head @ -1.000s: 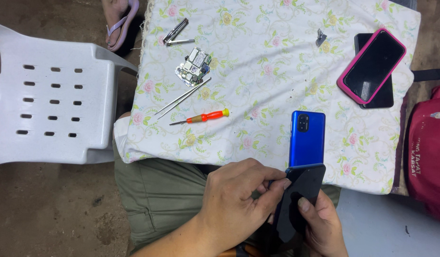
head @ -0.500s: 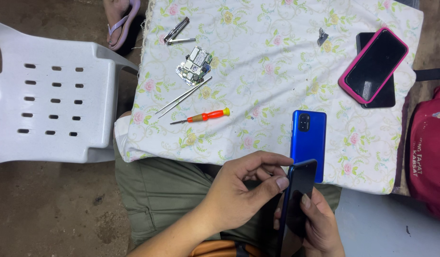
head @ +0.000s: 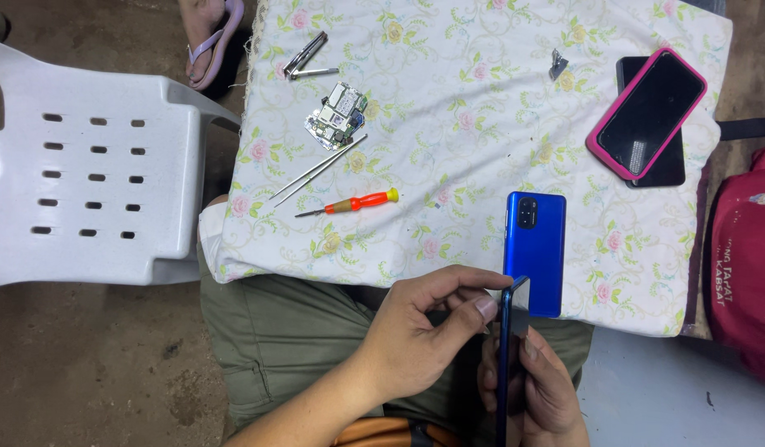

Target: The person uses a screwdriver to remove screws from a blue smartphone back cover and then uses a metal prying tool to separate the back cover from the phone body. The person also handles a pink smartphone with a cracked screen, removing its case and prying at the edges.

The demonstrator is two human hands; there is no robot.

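1. Left of everything stands a white plastic chair (head: 93, 182) with slotted holes in its seat, just beside the table.
2. Across the table lies a floral tablecloth (head: 482, 99) bearing all the small parts.
3. At the right edge sits a red bag (head: 746, 265), partly cut off.
4. Near the cloth's right corner a pink-cased phone (head: 647, 112) rests screen-up on a second dark phone.
5. A blue phone back cover (head: 535, 252) lies flat on the cloth's near edge.
6. Over the lap, the left hand (head: 415, 331) pinches the top edge of a dark blue phone (head: 508, 356) held edge-on — the right hand (head: 544, 389) grips it from below, fingers closed around it.
7. Smaller still — a circuit board (head: 337, 116), metal tweezers (head: 316, 168) and an orange-handled screwdriver (head: 353, 203) lie close together.
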